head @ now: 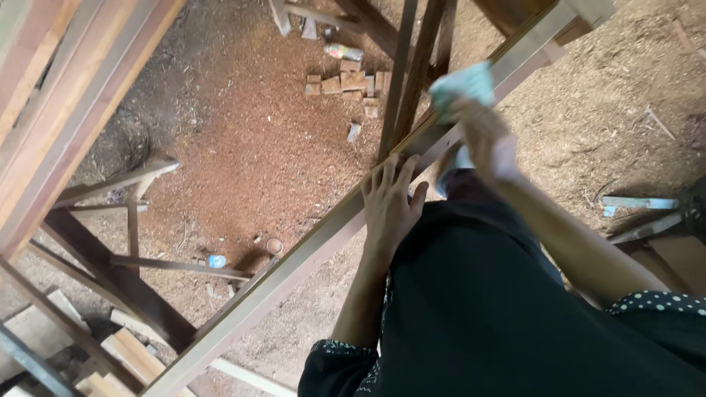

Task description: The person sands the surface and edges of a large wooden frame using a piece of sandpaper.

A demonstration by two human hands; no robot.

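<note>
my left hand [390,202] lies flat, fingers spread, on the long smooth plank [309,254]; right hand [482,136] clenches a crumpled pale cloth [463,84].

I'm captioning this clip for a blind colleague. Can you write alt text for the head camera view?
Seen from above, a person's left hand rests flat on a long pale wooden plank while the right hand, blurred, presses a light blue-green cloth against it. Below lie a sawdust-covered floor, small wooden blocks and timber frames.
</note>
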